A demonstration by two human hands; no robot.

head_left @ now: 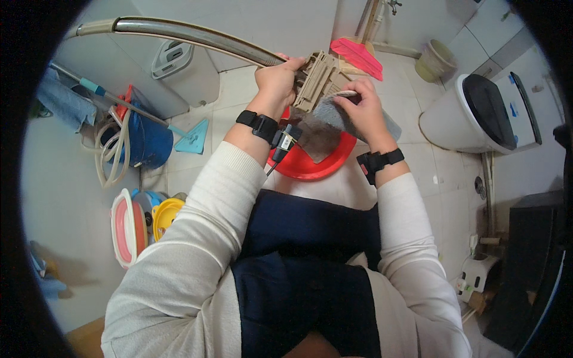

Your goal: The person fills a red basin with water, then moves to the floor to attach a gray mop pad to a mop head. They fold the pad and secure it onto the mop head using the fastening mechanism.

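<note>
Your left hand (276, 80) has its fingers wrapped tight around the beige plastic part (317, 80) on the hose (191, 34); your right hand (362, 107) pinches a grey cloth (334, 113) against it, above the red basin (316, 161).

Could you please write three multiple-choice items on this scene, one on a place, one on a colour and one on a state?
1. Where is the red basin?
A. on the floor below the hands
B. on the toilet
C. beside the blue bucket

2. What colour is the toilet lid?
A. white
B. black
C. pink

3. How does the right hand meet the grey cloth?
A. apart from it
B. pressing it on the beige part
C. wringing it over the bucket

Answers:
1 A, the basin lies on the tiles under both hands.
2 B, the lid is dark on a white bowl.
3 B, the fingers hold the cloth against the part that the left hand grips.
</note>
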